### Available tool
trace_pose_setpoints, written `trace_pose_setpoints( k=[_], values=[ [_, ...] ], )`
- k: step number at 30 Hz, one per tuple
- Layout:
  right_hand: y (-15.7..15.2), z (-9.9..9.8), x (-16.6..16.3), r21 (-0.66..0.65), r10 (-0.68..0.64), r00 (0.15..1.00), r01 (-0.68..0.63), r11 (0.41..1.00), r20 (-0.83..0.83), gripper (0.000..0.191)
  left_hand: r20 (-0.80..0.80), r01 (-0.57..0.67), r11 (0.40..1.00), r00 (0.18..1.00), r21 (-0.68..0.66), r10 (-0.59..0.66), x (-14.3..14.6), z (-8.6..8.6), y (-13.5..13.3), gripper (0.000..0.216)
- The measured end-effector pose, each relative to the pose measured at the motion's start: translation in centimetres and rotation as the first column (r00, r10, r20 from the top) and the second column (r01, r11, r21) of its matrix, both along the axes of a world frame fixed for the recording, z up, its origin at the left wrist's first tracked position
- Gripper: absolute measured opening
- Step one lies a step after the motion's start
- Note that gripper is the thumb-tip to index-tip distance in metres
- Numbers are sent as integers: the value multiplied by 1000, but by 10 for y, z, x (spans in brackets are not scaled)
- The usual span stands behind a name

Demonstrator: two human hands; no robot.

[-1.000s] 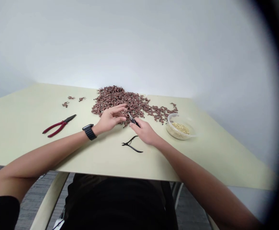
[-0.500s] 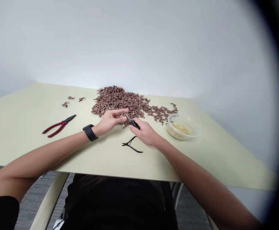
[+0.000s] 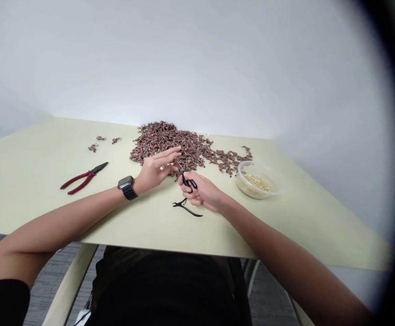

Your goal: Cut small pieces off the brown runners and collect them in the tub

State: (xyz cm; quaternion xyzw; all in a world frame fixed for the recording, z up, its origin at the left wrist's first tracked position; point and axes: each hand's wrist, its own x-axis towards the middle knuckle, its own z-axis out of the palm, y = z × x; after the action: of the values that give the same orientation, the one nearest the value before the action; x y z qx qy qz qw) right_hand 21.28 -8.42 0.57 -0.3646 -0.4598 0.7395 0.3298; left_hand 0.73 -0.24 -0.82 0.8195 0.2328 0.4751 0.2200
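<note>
A big heap of small reddish-brown pieces [image 3: 180, 144] lies on the pale table [image 3: 30, 181]. My left hand [image 3: 156, 167], with a black watch on the wrist, rests at the heap's near edge; thumb and forefinger pinch a small piece while the other fingers stretch out. My right hand [image 3: 202, 192] is closed round small black-handled pliers [image 3: 185, 177], whose tip points up-left at the left hand's fingertips. A second pair of black nippers [image 3: 185, 207] lies on the table just under the right hand.
Red-handled pliers [image 3: 82, 178] lie to the left. A clear round tub [image 3: 256, 181] of small gold bits stands at the right of the heap. A few stray brown pieces [image 3: 97, 142] sit at the far left. The table's front edge is close to my body.
My right hand has drawn slightly towards me and tilted the pliers more upright. The left hand's fingers have lifted and spread a little at the heap's edge.
</note>
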Motion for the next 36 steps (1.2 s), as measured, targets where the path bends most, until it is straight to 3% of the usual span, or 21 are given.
trace_pose_setpoints(
  k=[4,8,11,14,16,20,27,36],
  values=[
    [3,7,7,-195,89,986,-116,974,-140,32,-205,67,984,978,162,-33,-11,-1,11,38],
    [9,1,10,-135,81,994,-89,987,-67,36,-122,28,997,992,78,-18,-7,-1,8,35],
    [11,-6,12,179,-128,975,95,979,183,36,24,19,985,1000,-174,-15,2,2,0,43],
    [12,-11,16,616,-429,809,108,781,402,33,118,113,867,991,-485,-63,6,3,-4,59],
    [13,-13,20,736,-505,724,-5,677,470,31,164,173,788,982,-591,-93,6,3,-4,64],
    [16,-15,25,760,-506,665,-146,633,549,29,234,253,725,964,-641,-129,5,0,-2,62],
    [17,-17,27,774,-490,665,-216,596,563,25,272,302,657,950,-691,-151,7,1,-4,60],
    [15,-13,27,763,-462,682,-225,606,567,23,273,302,670,950,-678,-153,7,-1,-2,60]
  ],
)
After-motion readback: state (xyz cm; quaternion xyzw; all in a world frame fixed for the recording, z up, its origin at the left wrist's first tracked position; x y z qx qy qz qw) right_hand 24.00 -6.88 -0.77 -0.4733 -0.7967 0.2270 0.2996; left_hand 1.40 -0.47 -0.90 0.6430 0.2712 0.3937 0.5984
